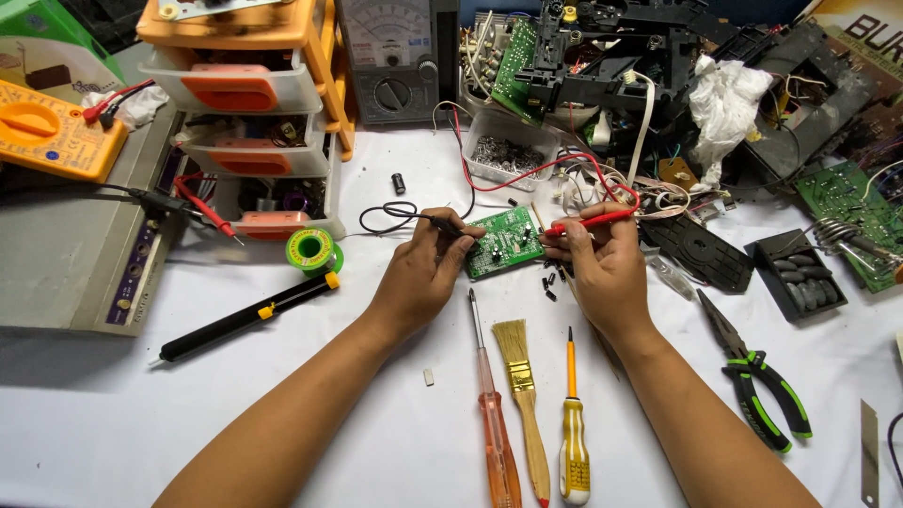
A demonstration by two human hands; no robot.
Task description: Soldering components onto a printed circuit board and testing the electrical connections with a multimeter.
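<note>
Small green circuit board (504, 241) lies flat on white table (188, 423), long axis tilted slightly, far end toward parts clutter. Left hand (421, 273), just left of board, fingers pinched on black probe (442, 224), tip pointing right onto board. Right hand (602, 268), touching board's right edge, fingers pinched on red probe (591, 222), tip pointing left. Open table left of board; below it lie a screwdriver (494, 414) and brush (522, 395), close together.
</note>
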